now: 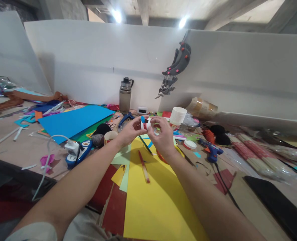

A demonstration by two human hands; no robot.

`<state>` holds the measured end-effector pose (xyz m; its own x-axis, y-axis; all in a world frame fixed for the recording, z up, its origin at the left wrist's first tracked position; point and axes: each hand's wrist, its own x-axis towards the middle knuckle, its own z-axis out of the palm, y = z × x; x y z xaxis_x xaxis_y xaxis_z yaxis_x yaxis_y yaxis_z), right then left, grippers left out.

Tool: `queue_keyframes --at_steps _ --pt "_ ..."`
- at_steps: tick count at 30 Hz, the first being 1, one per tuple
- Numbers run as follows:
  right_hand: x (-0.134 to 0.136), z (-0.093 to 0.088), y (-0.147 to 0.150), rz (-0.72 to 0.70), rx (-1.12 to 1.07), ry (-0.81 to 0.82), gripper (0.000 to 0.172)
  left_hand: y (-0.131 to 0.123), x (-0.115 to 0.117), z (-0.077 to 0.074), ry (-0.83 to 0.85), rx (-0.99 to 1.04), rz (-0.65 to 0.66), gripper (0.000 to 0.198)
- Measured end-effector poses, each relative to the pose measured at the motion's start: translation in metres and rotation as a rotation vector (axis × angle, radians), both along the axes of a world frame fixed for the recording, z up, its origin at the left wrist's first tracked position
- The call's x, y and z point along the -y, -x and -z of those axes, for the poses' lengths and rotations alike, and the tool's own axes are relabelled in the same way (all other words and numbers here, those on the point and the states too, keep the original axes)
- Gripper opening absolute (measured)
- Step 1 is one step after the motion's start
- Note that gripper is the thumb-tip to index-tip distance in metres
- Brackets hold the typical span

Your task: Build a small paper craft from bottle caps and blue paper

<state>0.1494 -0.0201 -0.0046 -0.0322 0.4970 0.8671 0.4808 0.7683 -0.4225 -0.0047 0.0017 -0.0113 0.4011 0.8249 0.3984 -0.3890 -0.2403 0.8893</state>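
Above the yellow sheet (153, 201), both hands meet at a small white paper craft piece (145, 125) with red, black and blue bits on it. My left hand (130, 132) grips its left side between thumb and fingers. On the other side my right hand (163, 135) has thumb and fingertips closed on it, curled into a ring. Fingers cover part of the piece, so its full shape is hidden. Below the hands lie a red pen (143, 166) and a dark green pencil-like stick (145, 145). A paper cup (110, 136) stands by my left wrist.
A blue glue gun (212, 152) and a white lid (189, 144) lie right. Stacked paper cups (178, 116) and a bottle (125, 95) stand at the back. A blue sheet (78, 120) and a power strip (79, 154) are left. A black phone-like slab (276, 204) lies front right.
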Motion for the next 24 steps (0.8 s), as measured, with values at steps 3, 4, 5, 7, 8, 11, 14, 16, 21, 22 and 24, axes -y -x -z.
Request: queue_keyframes --at_steps 3,4,5,7,8,11,14,16,21,22,24 --pt "0.001 -0.001 0.000 -0.007 -0.013 0.013 0.018 0.000 0.000 0.000 -0.030 0.006 0.001 0.058" --pt "0.001 -0.001 0.000 -0.010 -0.016 0.016 0.018 0.001 -0.001 0.000 -0.038 0.007 0.000 0.057" --pt "0.002 -0.001 0.000 -0.012 -0.017 0.019 0.019 0.001 -0.001 0.001 -0.045 0.007 0.000 0.057" --pt "0.002 -0.002 0.000 -0.013 -0.009 0.020 0.020 0.002 -0.002 0.002 -0.059 0.006 0.003 0.056" --pt "0.002 -0.002 0.000 -0.013 -0.003 0.019 0.020 0.002 -0.003 0.002 -0.064 0.006 0.007 0.056" --pt "0.002 -0.003 0.000 -0.012 0.013 0.008 0.020 0.003 -0.005 0.004 -0.061 0.006 0.010 0.057" --pt "0.002 -0.003 -0.001 -0.015 0.021 -0.018 0.020 0.003 -0.007 0.006 -0.054 -0.002 0.013 0.058" --pt "0.002 -0.002 -0.001 -0.017 0.023 -0.032 0.020 0.003 -0.008 0.007 -0.061 -0.005 0.016 0.058" --pt "0.001 -0.001 -0.002 -0.027 0.020 -0.029 0.021 0.004 -0.010 0.009 -0.084 -0.035 0.018 0.061" --pt "0.001 -0.001 -0.002 -0.030 0.021 -0.026 0.021 0.004 -0.010 0.008 -0.094 -0.043 0.017 0.061" --pt "0.001 -0.001 -0.002 -0.037 0.022 -0.020 0.020 0.005 -0.010 0.008 -0.121 -0.051 0.014 0.058"
